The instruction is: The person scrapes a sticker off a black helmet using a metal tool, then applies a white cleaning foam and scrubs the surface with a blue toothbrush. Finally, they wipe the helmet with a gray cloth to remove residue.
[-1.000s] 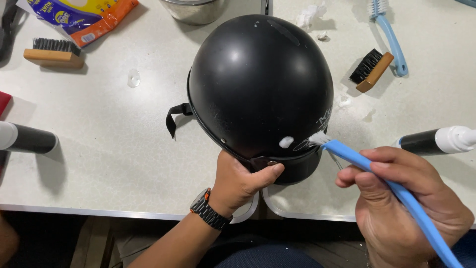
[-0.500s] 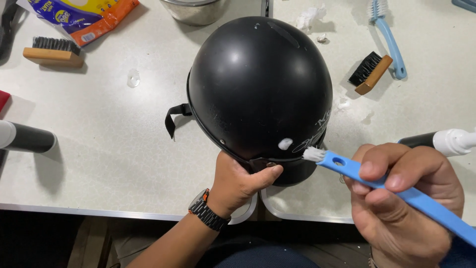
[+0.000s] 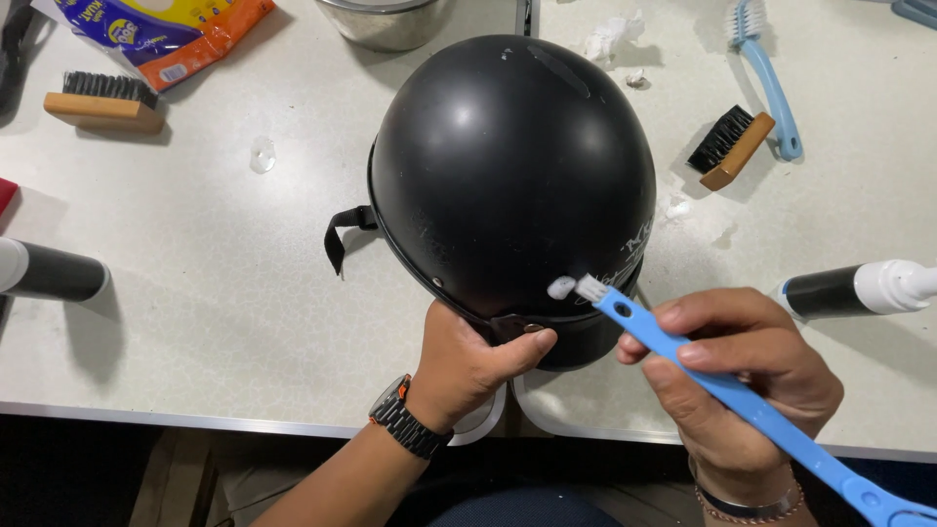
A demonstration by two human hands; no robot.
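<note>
Helmet [image 3: 508,166] sits near the front edge of the white tabletop [image 3: 195,293], straddling the seam between two table sections, its black strap hanging off to the left. Open surface lies to its left, up to a black-and-white bottle [image 3: 49,271] at the left edge; to its right, another such bottle [image 3: 859,290] lies close behind the right hand [image 3: 742,381]. The left hand [image 3: 468,366] pinches the helmet's near rim, thumb on top, fingers tucked under. The right hand's fingers are curled tight around a blue brush [image 3: 742,400], its white bristles touching the shell beside a dab of foam [image 3: 559,287]. The shell is matte black, domed, with faint scuffs.
</note>
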